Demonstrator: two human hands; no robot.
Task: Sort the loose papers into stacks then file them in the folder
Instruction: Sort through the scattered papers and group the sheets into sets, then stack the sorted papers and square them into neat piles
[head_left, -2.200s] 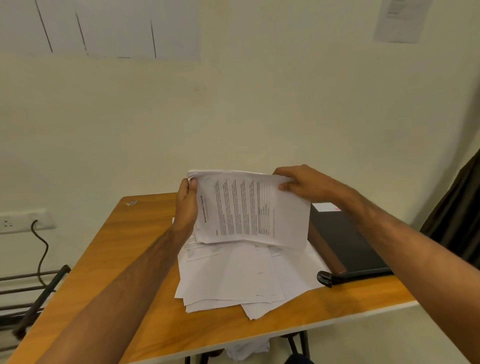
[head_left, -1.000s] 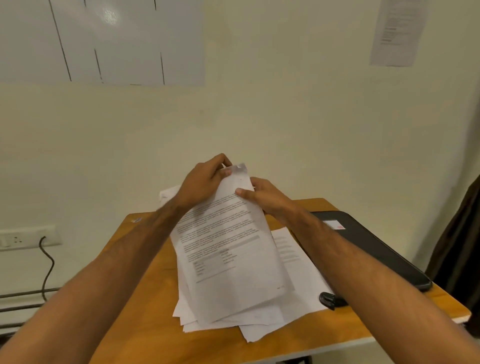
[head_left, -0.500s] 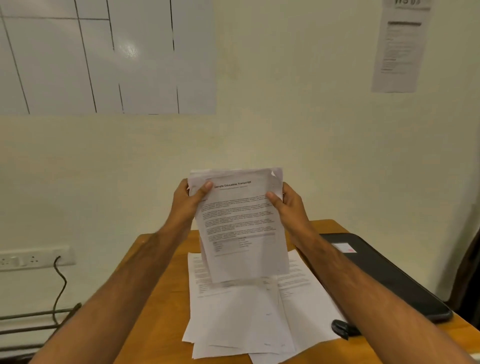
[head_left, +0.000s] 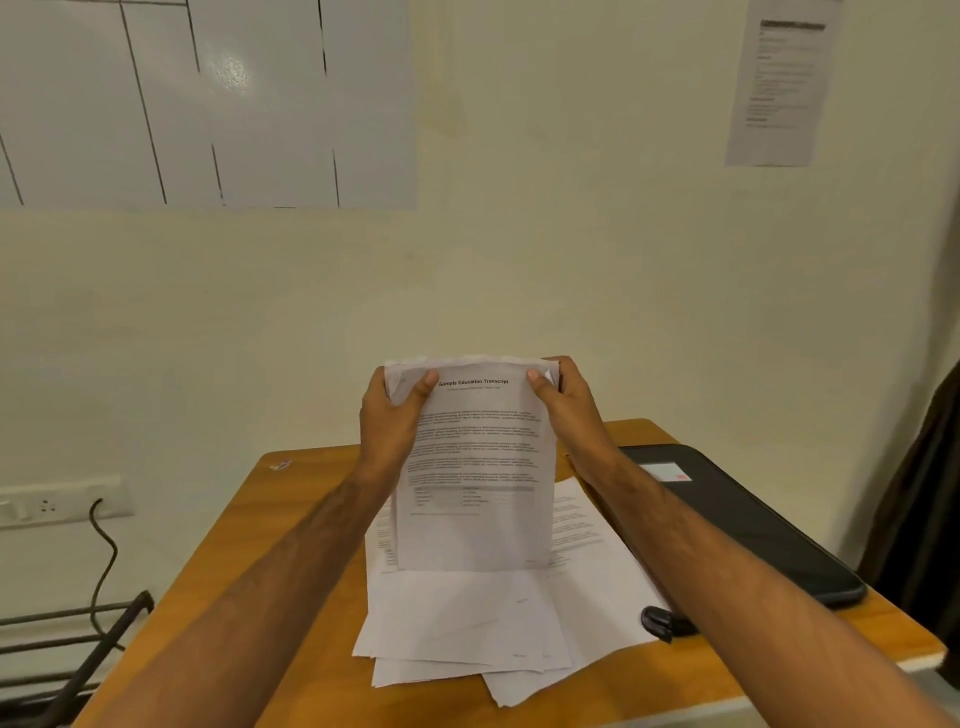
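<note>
I hold a thin bundle of sheets upright above the wooden table, its front page headed "Sample Education Transcript". My left hand grips its top left corner, thumb curled over the front; my right hand pinches the top right corner the same way. The lower edge of the bundle hangs over the loose papers, which lie fanned on the table nearer to me. The black folder lies closed on the table, just right of those papers and touching their edge.
</note>
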